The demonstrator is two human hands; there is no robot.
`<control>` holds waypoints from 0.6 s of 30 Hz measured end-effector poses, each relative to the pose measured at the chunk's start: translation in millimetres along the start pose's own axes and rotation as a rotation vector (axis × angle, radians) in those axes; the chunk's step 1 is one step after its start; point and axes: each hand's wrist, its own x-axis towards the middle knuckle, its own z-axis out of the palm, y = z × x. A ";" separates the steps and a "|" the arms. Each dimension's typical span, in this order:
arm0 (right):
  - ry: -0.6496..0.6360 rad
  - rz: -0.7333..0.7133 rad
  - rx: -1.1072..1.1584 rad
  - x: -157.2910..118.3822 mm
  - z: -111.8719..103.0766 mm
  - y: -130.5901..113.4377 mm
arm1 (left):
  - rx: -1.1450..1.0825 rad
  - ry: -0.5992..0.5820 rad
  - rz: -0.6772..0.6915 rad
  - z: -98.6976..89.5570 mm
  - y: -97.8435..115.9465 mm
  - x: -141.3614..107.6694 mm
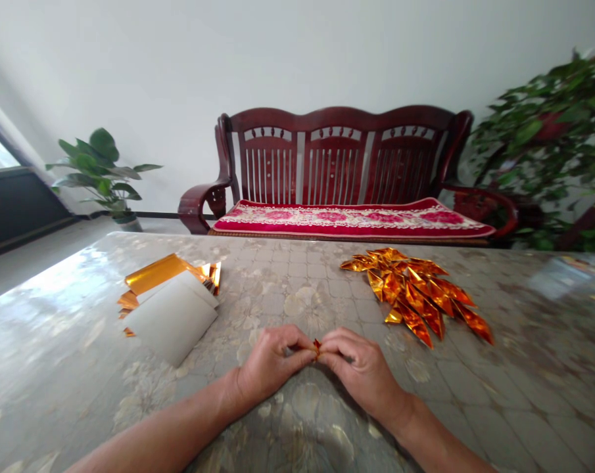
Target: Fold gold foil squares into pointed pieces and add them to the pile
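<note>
A small piece of folded gold foil paper [317,350] sits between my hands, mostly covered by the fingertips. My left hand [277,358] pinches it from the left with thumb and fingers. From the other side my right hand [359,368] pinches it too, and the fingertips of both hands nearly meet. To the left lies a stack of foil paper sheets [179,315], some with the pale back up and some with the gold face showing. On the right is a pile of folded gold foil pieces [415,289] with pointed ends.
The table [297,420] has a glossy floral cover. Clear plastic packaging [563,279] lies at its right edge. Behind the table stands a dark red wooden bench [334,154] with a red floral cushion [351,218]. Potted plants [102,167] flank the bench.
</note>
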 end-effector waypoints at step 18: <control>-0.003 -0.049 -0.051 -2.0 1.6 0.7 | 0.086 0.068 0.122 9.2 6.4 -9.5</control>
